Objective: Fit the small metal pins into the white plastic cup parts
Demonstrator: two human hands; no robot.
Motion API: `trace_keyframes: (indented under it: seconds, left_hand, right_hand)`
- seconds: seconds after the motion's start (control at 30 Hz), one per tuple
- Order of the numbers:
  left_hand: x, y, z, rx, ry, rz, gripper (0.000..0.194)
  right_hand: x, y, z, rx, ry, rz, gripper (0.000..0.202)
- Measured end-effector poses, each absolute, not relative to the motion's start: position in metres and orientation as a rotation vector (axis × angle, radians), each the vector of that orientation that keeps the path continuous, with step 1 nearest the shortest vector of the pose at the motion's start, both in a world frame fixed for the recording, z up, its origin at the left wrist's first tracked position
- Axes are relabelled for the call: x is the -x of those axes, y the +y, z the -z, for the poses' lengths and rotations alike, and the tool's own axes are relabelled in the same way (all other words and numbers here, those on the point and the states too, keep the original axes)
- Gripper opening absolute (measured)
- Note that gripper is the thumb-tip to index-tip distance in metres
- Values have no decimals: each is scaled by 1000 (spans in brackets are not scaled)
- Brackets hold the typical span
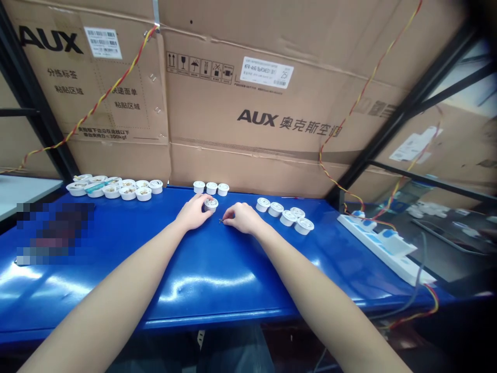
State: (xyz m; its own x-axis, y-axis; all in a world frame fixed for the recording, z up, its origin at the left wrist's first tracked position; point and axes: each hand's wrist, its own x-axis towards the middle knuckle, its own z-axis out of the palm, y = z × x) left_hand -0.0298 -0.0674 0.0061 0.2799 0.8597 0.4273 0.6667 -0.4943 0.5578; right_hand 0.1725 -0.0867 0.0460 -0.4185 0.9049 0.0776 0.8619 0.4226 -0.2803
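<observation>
The cup (211,204) sits on the blue table (209,274), near the middle and toward the far edge, and my left hand (193,212) has its fingers wrapped round it. Just right of it lies a tiny dark part (221,221), pinched at the fingertips of my right hand (243,217); it is too small for me to make out what it is. My two hands lie close, almost touching.

Behind the cup, three more cups (212,188) stand in a short row by the cardboard wall (248,103). To the right, five cups (285,213) run in a slanting line. Far left, a cluster of filled cups (116,187) sits at the table's back edge. A white power strip (382,246) lies on the right end, with a red-and-yellow wire (337,184) running up the cardboard.
</observation>
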Motion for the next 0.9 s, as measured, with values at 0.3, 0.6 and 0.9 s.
trace_keyframes:
  seconds: [0.3,0.6,0.9]
  left_hand:
    - [30,-70,-9,-2305,1408,-1003,36]
    - [31,-72,-11,-2306,1404,-979,35]
    - [23,-82,-24,-2380,1207,-1193,36]
  right_hand:
    - [-180,-81,-43,1307,-2613,-226,12]
    - [-191,-79,-46,1122,-2671,-518,16]
    - [-182,-83,-52,1130,-2323,-348,21]
